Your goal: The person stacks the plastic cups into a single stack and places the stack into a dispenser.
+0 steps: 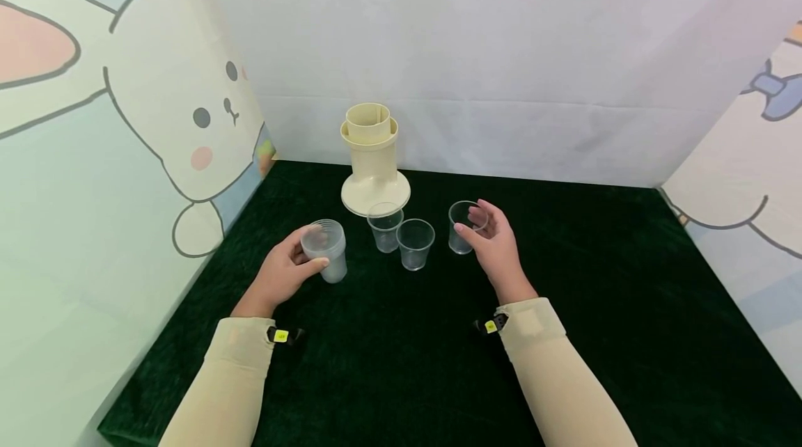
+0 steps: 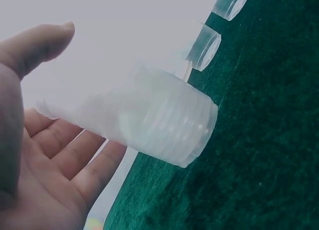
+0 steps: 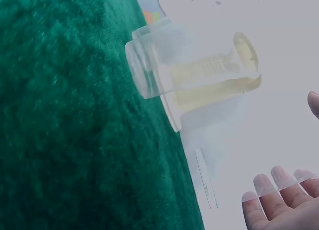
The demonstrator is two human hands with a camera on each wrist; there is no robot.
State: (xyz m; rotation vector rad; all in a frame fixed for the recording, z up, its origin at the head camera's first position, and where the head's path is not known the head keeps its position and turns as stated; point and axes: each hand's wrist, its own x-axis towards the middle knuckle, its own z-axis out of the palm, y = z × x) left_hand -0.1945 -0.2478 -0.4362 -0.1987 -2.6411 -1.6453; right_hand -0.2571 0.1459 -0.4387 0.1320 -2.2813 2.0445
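Observation:
My left hand (image 1: 283,273) grips a nested stack of clear plastic cups (image 1: 335,262), fingers behind it and thumb at the near side. The stack's ribbed rims overlap, and its upper part fades into the pale background in the left wrist view. My right hand (image 1: 498,245) holds one clear plastic cup (image 1: 459,244) near its rim, thumb in front and fingers on the far side. In the right wrist view its fingertips (image 3: 266,186) show through the clear wall. Between the hands, two single cups, one farther back (image 1: 385,234) and one nearer (image 1: 415,248), stand upright on the cloth.
A cream plastic stand (image 1: 374,161) with a round base and a double-walled tube rises behind the cups. Dark green cloth (image 1: 401,356) covers the table. A white curtain hangs behind it, with cartoon-printed panels (image 1: 188,120) at both sides.

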